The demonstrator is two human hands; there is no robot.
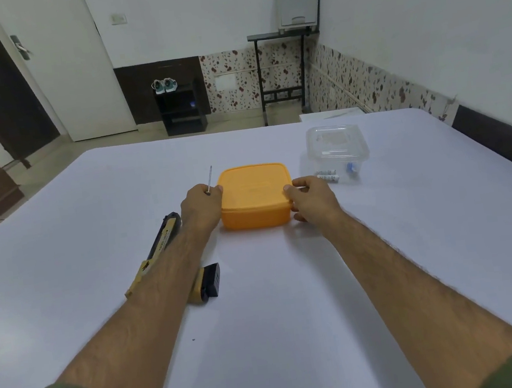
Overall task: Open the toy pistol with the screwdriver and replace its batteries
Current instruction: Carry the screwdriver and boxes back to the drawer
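Your arms stretched forward, sleeves at elbows. Left hand (201, 202) fisted, pinching thin shaft upright. Right hand (311, 196) curled, fingers clasping box edge.

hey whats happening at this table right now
A person sits at a white-covered table with both hands on a closed orange square plastic box. The left hand also grips a thin metal screwdriver, shaft pointing up; the right hand holds the box's right side. The yellow and black toy pistol lies untouched under the left forearm. White batteries rest beside a clear plastic container.
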